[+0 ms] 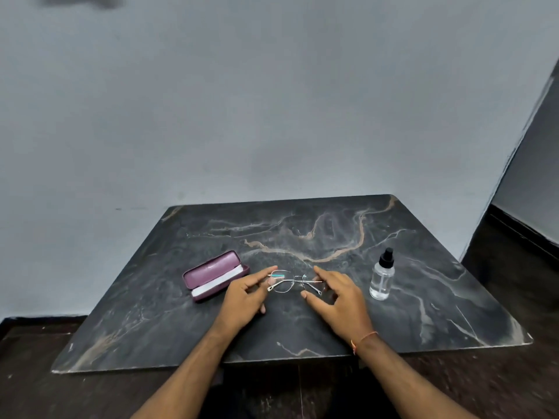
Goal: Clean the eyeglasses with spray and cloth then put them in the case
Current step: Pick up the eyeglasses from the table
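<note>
1. Judging by how things lie, you are at the very start: the eyeglasses (pixel 295 283) are on the dark marble table (pixel 302 334), near its middle, between your two hands, and nothing shows they have been sprayed or wiped.

2. Your left hand (pixel 246 297) has its fingertips at the left end of the frame, thumb and forefinger curved round the folded temple there. It looks like a light pinch, though you cannot tell from this view how firmly it has hold.

3. Your right hand (pixel 338 300) sits at the right end of the frame with fingers spread and only loosely bent. The forefinger reaches over the hinge and the thumb lies near the lens rim. Whether it holds the frame or merely touches it cannot be told.

4. The spray bottle (pixel 382 278) stands upright to your right, apart from the glasses, cap on and untouched.

5. The case (pixel 215 276) lies open to your left, its lid up, with a white strip inside that may be the cloth or the lining; it is too small to say which.

6. Left to do, as far as this shows: take up the bottle and spray the lenses, wipe them with the cloth, fold the temples if needed, lay the glasses in the case and close it.
</note>
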